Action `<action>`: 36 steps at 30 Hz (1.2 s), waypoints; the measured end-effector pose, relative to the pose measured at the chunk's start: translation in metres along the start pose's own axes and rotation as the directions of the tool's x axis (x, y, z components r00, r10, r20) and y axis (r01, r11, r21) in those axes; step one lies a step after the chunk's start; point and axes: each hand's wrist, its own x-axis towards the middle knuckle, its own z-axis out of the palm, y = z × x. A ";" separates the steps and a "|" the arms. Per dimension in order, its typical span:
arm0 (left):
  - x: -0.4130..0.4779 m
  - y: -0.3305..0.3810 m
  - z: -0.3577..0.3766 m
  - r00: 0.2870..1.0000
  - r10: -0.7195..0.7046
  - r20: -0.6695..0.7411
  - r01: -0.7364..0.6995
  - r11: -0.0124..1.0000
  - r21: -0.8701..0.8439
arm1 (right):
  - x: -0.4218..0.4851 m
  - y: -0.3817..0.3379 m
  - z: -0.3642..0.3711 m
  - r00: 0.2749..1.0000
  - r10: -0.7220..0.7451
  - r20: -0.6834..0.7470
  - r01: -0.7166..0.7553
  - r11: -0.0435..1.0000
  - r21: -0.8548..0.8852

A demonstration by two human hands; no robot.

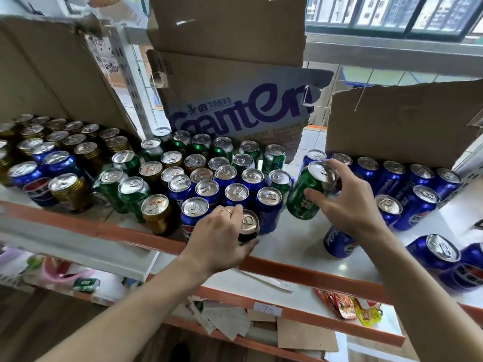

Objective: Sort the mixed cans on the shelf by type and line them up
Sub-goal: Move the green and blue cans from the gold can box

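White shelf (300,241), window (392,14) behind; left hand (217,231) grips front can (249,221); right hand (350,202) grips green can (304,195).

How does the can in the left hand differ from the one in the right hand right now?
Pose: the left can, gripped by the left hand, stands about upright at the shelf's front edge; the right can, in the right hand, is tilted, lid leaning right. Look: the right can shows a green side; the left can is mostly covered, showing only its lid and a dark strip. Shared: silver pull-tab lids.
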 end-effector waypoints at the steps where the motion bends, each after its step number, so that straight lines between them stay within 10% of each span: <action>1: 0.000 -0.003 -0.002 1.000 0.001 -0.005 -0.001 0.996 0.090 | 0.003 -0.004 0.002 1.000 -0.014 -0.016 0.014 1.000 0.002; 11: 0.012 -0.030 -0.020 0.989 -0.143 0.044 0.129 0.966 0.225 | 0.065 -0.035 0.036 0.981 -0.054 -0.187 0.063 0.997 0.039; 36: 0.021 -0.057 -0.022 0.979 -0.044 0.200 0.030 0.997 0.076 | 0.123 -0.025 0.113 0.966 0.245 0.076 -0.227 0.954 -0.196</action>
